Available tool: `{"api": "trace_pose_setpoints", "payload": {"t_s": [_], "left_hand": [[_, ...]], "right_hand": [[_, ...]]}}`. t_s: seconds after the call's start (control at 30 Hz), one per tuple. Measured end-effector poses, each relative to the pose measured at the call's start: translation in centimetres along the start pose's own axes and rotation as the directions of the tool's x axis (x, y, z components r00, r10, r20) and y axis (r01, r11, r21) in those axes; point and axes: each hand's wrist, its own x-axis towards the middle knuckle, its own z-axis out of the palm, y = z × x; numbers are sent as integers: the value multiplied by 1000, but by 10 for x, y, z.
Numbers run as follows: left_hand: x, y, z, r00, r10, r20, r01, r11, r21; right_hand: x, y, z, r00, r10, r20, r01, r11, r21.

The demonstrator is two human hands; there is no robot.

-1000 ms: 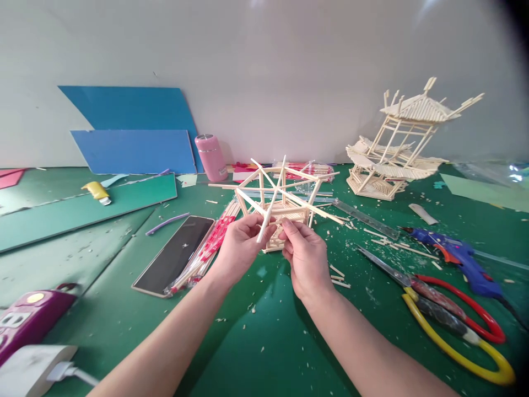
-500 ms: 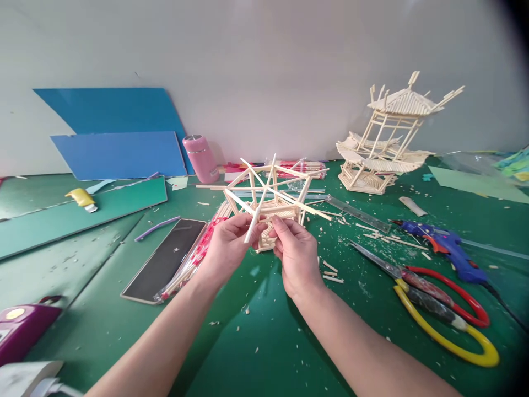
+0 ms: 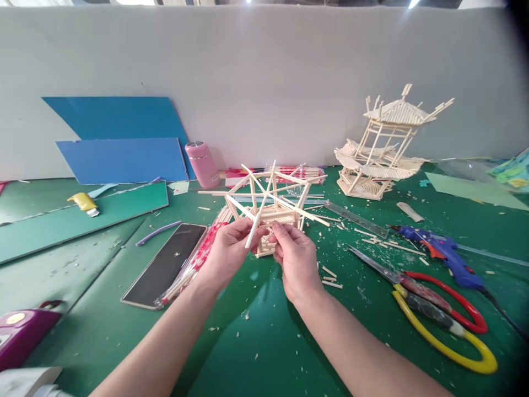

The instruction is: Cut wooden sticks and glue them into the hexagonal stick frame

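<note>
A small frame of pale wooden sticks point(image 3: 276, 205), with spokes crossing over a boxy base, stands on the green mat at the centre. My left hand point(image 3: 228, 252) pinches the near end of one slanting stick of that frame. My right hand point(image 3: 294, 260) grips the frame's near edge beside it, fingertips almost touching those of the left. Both forearms reach in from the bottom of the view.
A finished stick pagoda point(image 3: 382, 148) stands back right. Red-and-yellow-handled shears point(image 3: 438, 309), a blue glue gun point(image 3: 444, 253) and a clear ruler point(image 3: 357, 219) lie right. A phone point(image 3: 167, 263) and wrapped chopsticks point(image 3: 197, 259) lie left; pink bottle point(image 3: 201, 163), blue boards point(image 3: 122, 160) behind.
The view has shifted slightly, moving everything a little left and down in the picture. Both hands keep their hold on the stick frame with hardly any change.
</note>
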Motion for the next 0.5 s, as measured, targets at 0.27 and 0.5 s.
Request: {"api": "trace_pose_setpoints", "payload": {"t_s": [0.27, 0.5], "left_hand": [[0, 0, -1, 999, -16, 35, 16, 1000, -17], [0, 1, -1, 1000, -24, 18, 25, 998, -52]], "right_hand": [[-1, -3, 0, 1000, 19, 17, -19, 1000, 9], [-1, -4, 0, 999, 30, 28, -30, 999, 18]]}}
